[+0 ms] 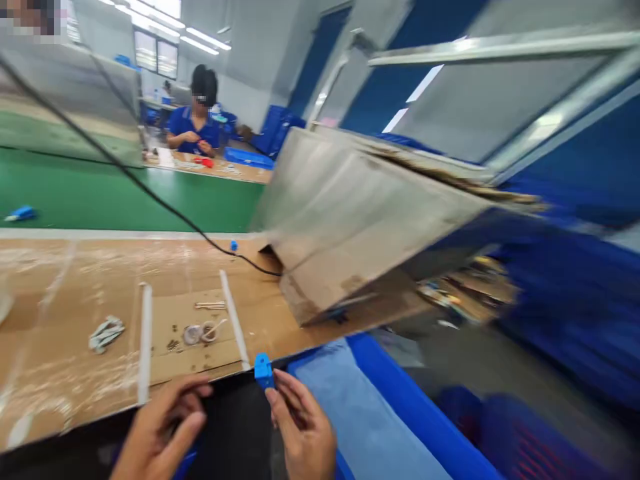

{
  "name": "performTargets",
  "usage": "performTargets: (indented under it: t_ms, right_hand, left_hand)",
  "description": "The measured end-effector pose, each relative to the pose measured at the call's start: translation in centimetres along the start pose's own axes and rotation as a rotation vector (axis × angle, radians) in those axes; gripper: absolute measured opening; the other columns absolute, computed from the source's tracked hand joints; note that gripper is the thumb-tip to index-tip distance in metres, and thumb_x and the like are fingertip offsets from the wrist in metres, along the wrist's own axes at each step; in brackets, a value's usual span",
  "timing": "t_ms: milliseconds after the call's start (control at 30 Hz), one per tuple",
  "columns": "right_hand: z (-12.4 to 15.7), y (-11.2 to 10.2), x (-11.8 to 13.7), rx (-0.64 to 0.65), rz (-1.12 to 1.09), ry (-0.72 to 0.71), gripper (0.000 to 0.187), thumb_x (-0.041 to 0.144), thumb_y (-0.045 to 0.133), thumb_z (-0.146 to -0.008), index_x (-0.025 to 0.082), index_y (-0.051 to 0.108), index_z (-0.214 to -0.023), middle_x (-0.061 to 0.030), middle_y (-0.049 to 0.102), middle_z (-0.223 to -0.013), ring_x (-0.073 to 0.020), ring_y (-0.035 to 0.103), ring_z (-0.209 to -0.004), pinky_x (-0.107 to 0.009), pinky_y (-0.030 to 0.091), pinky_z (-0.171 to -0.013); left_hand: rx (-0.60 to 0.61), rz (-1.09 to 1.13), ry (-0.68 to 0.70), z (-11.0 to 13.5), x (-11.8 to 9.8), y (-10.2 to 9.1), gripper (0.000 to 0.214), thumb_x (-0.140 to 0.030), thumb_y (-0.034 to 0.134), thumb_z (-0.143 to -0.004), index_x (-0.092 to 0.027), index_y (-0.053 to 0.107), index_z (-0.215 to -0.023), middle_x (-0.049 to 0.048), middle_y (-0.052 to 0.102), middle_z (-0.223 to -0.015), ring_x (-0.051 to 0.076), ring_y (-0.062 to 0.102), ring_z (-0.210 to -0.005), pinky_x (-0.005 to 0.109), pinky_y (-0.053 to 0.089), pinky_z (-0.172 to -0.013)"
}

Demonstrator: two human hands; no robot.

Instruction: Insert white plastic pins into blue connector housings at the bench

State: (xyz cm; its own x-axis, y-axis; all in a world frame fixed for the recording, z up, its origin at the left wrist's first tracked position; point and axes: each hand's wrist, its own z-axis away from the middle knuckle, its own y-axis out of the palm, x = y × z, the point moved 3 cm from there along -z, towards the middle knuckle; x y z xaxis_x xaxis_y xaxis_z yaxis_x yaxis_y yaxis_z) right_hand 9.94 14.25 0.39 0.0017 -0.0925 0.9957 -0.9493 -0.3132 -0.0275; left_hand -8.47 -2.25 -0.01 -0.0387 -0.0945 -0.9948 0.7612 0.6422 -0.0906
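Between the thumb and fingers of my right hand [305, 427] is a small blue plastic block-like part [263, 371], held up near the table's front edge. Its exact kind cannot be made out. My left hand [163, 430] is to the left of it, fingers bent and thumb apart from them, with nothing visible between. Just beyond my hands, a cardboard piece [175, 307] on the table bears two small round pots [200, 333], one with a stick in it, and a few thin sticks [210, 305]. Left of the cardboard lies a small pile of grey-white pieces [106, 333].
A blue bin [410, 413] with a light blue lining stands at my right. A large metal box-like housing [370, 220] rises behind it. A black cable [150, 193] crosses to the table. Beyond a green conveyor belt [200, 200], a person [195, 127] works at another table.
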Motion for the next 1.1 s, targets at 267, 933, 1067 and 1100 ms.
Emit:
performTargets:
  t_ms: [267, 933, 1067, 1100]
  right_hand:
    - [3.6, 5.9, 2.1, 0.341, 0.364, -0.731, 0.055, 0.011, 0.073, -0.090, 0.030, 0.059, -0.140, -0.0063, 0.075, -0.102, -0.0191, 0.070, -0.076, -0.031, 0.061, -0.064]
    - [3.9, 6.3, 1.1, 0.613, 0.381, -0.851, 0.064, 0.020, 0.073, -0.094, 0.014, 0.046, -0.152, -0.0141, 0.069, -0.128, -0.0268, 0.061, -0.117, -0.039, 0.059, -0.096]
    - [2.8, 5.8, 0.4, 0.613, 0.323, -0.677, 0.061, 0.049, 0.069, -0.095, 0.020, 0.053, -0.146, -0.0124, 0.070, -0.127, -0.0273, 0.065, -0.112, -0.041, 0.059, -0.094]
    - [2.0, 5.5, 0.1, 0.558, 0.315, -0.589, 0.057, 0.052, 0.066, -0.096, 0.022, 0.055, -0.144, -0.0113, 0.070, -0.126, -0.0258, 0.067, -0.109, -0.040, 0.060, -0.092]
  left_hand:
    - [0.095, 0.454, -0.182, -0.4, -0.2, 1.9, 0.039, -0.054, 0.074, -0.086, -0.025, 0.078, -0.112, 0.0083, 0.078, -0.104, 0.027, 0.070, -0.101, 0.034, 0.054, -0.092]
    - [0.365, 0.772, -0.338, 1.4, 1.0, 2.3, 0.034, -0.039, 0.074, -0.092, -0.021, 0.074, -0.121, 0.0054, 0.073, -0.090, 0.017, 0.067, -0.085, 0.027, 0.051, -0.080]
    - [0.290, 0.800, -0.396, 1.5, 1.8, 2.2, 0.035, -0.037, 0.076, -0.090, -0.024, 0.072, -0.123, 0.0043, 0.071, -0.094, 0.016, 0.069, -0.080, 0.029, 0.052, -0.079]
    - [0.259, 0.786, -0.391, 1.4, 1.9, 2.1, 0.037, -0.037, 0.077, -0.090, -0.025, 0.071, -0.124, 0.0040, 0.071, -0.095, 0.015, 0.070, -0.077, 0.029, 0.052, -0.078]
